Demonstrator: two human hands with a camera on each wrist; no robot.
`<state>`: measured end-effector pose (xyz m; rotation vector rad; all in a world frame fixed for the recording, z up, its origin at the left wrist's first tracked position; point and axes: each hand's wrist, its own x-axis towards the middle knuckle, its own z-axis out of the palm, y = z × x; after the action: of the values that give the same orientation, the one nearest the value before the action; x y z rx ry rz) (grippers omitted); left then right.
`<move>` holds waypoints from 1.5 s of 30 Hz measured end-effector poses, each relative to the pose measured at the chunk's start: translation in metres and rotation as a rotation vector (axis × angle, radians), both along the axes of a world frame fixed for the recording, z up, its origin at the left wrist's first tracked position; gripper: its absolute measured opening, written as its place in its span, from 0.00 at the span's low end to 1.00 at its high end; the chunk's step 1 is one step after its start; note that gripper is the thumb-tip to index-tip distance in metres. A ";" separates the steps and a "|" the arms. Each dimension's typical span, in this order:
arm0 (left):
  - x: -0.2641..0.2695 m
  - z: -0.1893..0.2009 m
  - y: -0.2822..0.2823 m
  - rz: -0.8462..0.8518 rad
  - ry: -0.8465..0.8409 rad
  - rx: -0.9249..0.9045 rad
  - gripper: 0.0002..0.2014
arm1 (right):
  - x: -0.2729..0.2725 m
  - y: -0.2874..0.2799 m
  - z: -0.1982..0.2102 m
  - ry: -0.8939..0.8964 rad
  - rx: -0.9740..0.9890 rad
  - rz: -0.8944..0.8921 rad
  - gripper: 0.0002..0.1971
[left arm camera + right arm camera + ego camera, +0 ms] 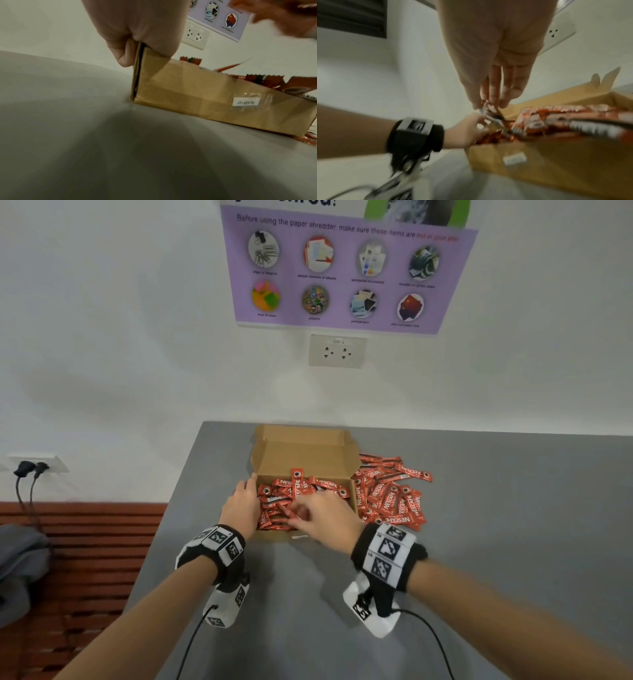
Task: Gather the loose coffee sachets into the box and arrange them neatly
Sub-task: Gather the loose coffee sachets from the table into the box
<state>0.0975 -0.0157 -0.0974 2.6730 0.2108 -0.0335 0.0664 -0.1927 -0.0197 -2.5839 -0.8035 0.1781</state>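
Holding the box (308, 460) wall near the table's (479, 542) back edge, my left hand (241, 503) grips; my right hand (329, 517) pinches a sachet (489, 109) over it.

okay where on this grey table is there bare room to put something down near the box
Bare grey table lies in front of the cardboard box, between the two forearms, and along its left side beyond the left hand. The far right is bare too. Crowded: the box's right side, covered by the loose sachet pile, and the box itself, where the right hand works.
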 end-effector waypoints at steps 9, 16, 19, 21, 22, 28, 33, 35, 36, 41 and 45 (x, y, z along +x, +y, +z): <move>0.000 -0.005 0.002 -0.001 -0.034 -0.049 0.25 | 0.087 -0.152 -0.049 0.164 -0.007 -0.767 0.38; 0.002 -0.006 0.002 0.021 -0.024 -0.054 0.24 | 0.068 -0.152 -0.100 0.225 -0.075 -0.671 0.64; 0.001 -0.005 0.002 0.030 -0.018 -0.056 0.24 | 0.061 -0.136 -0.104 0.091 -0.307 -0.533 0.55; 0.000 -0.003 0.001 0.036 -0.015 -0.057 0.24 | 0.061 -0.130 -0.102 0.038 -0.341 -0.492 0.48; 0.000 -0.003 0.001 0.041 -0.013 -0.060 0.24 | 0.061 -0.127 -0.101 0.042 -0.326 -0.478 0.45; -0.001 0.000 -0.001 0.039 -0.017 -0.061 0.23 | 0.058 -0.116 -0.087 0.142 -0.083 -0.419 0.26; -0.001 -0.002 0.001 0.037 -0.015 -0.056 0.23 | 0.068 -0.116 -0.070 0.143 -0.034 -0.457 0.13; 0.000 -0.002 0.000 0.027 -0.015 -0.052 0.23 | 0.073 -0.119 -0.055 0.134 -0.012 -0.465 0.11; 0.000 -0.002 0.000 0.024 -0.015 -0.050 0.24 | 0.075 -0.121 -0.046 0.118 0.005 -0.455 0.10; 0.000 -0.001 0.000 0.021 -0.012 -0.043 0.24 | 0.074 -0.110 0.007 0.001 0.096 -0.367 0.07; 0.000 -0.002 0.000 0.020 -0.013 -0.045 0.24 | 0.069 -0.064 0.032 -0.100 0.080 -0.132 0.14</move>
<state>0.0972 -0.0153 -0.0991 2.6250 0.2295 -0.0147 0.1353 -0.2563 0.0121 -2.5758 -0.6576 -0.0225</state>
